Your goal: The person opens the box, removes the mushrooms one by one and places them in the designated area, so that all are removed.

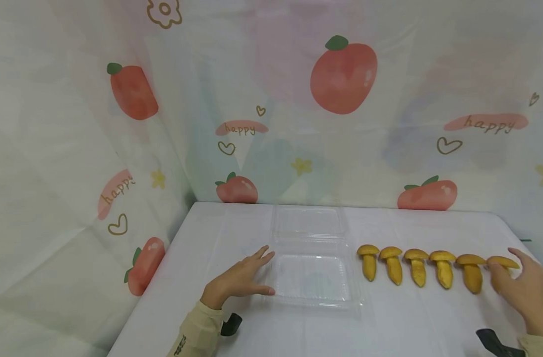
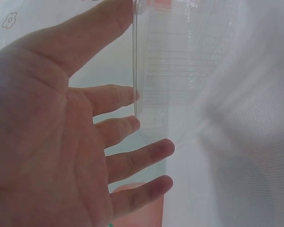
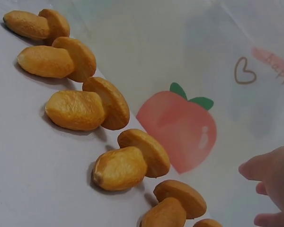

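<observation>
A clear plastic clamshell box (image 1: 313, 248) lies with its lid raised or folded back toward the wall. At its left side is my left hand (image 1: 242, 280), fingers straight and spread. In the left wrist view, some fingertips of that hand (image 2: 52, 137) meet the rim of the clear box (image 2: 135, 61). My right hand (image 1: 523, 285) is over the rightmost yellow mushroom (image 1: 505, 261), thumb and fingers apart and partly hiding its stem. In the right wrist view, the visible fingers of the right hand (image 3: 277, 182) look extended, and that mushroom's cap (image 3: 208, 223) barely shows at the bottom edge.
Several more yellow mushrooms, including the leftmost one (image 1: 368, 262), lie in a row right of the box, caps toward the wall. Everything lies on a white-covered table (image 1: 271, 332). A fruit-patterned cloth wall (image 1: 271, 74) stands behind and to the left.
</observation>
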`<action>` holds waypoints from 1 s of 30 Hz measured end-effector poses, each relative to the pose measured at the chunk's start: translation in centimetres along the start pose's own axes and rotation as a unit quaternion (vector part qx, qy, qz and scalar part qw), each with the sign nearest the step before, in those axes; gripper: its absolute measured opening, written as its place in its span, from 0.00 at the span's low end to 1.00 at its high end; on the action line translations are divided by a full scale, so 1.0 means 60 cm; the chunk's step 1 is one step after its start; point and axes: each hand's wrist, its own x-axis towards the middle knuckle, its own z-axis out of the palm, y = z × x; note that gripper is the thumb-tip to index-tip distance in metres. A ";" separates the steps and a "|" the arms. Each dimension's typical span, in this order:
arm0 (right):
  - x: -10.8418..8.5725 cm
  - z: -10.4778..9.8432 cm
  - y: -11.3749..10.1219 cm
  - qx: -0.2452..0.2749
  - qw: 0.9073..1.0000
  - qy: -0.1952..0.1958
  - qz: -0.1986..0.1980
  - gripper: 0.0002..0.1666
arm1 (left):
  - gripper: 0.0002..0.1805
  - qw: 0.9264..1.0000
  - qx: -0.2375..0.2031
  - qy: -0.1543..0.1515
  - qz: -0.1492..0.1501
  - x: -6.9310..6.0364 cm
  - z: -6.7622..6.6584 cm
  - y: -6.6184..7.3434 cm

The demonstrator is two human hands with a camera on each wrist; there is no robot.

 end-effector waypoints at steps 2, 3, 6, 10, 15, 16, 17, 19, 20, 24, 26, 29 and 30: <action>-0.004 -0.002 -0.005 0.004 1.000 0.001 -0.005 0.42 | 0.53 1.000 0.000 -0.001 0.001 0.001 0.002 0.000; -0.006 -0.002 -0.008 0.008 1.000 0.000 -0.004 0.41 | 0.53 1.000 0.001 -0.002 0.002 0.001 0.003 0.000; -0.011 -0.003 -0.019 0.025 1.000 -0.004 -0.006 0.39 | 0.53 1.000 0.000 -0.003 0.000 0.001 0.003 0.000; -0.018 -0.002 -0.038 0.039 0.999 -0.005 -0.008 0.39 | 0.53 1.000 0.000 -0.002 -0.002 0.000 0.002 0.001; -0.023 -0.001 -0.057 0.032 0.999 -0.010 -0.032 0.39 | 0.53 1.000 0.005 -0.002 -0.002 0.000 0.002 0.000; -0.024 0.000 -0.059 0.031 0.999 -0.008 -0.043 0.38 | 0.53 1.000 0.008 -0.002 -0.002 0.000 0.002 -0.001; -0.026 0.000 -0.060 0.029 0.998 -0.007 -0.057 0.38 | 0.53 1.000 0.009 -0.002 -0.003 0.000 0.002 -0.001; -0.026 0.003 -0.063 0.027 0.996 -0.002 -0.084 0.38 | 0.53 1.000 0.011 0.000 -0.003 0.002 0.002 -0.002; -0.027 0.003 -0.065 0.028 0.995 -0.002 -0.095 0.38 | 0.53 1.000 0.014 0.001 -0.003 0.002 0.002 -0.002; -0.023 0.008 -0.072 0.029 0.994 -0.022 -0.105 0.39 | 0.53 1.000 0.018 0.007 -0.003 0.003 0.001 -0.001; -0.022 0.009 -0.076 0.030 0.993 -0.035 -0.105 0.40 | 0.52 1.000 0.017 0.009 -0.003 0.002 0.001 0.000; -0.028 0.015 -0.081 0.031 0.992 -0.042 -0.115 0.40 | 0.53 1.000 0.016 0.010 -0.002 0.002 0.001 0.001; -0.031 0.017 -0.083 0.032 0.991 -0.040 -0.121 0.39 | 0.53 1.000 0.016 0.010 -0.003 0.002 0.001 0.000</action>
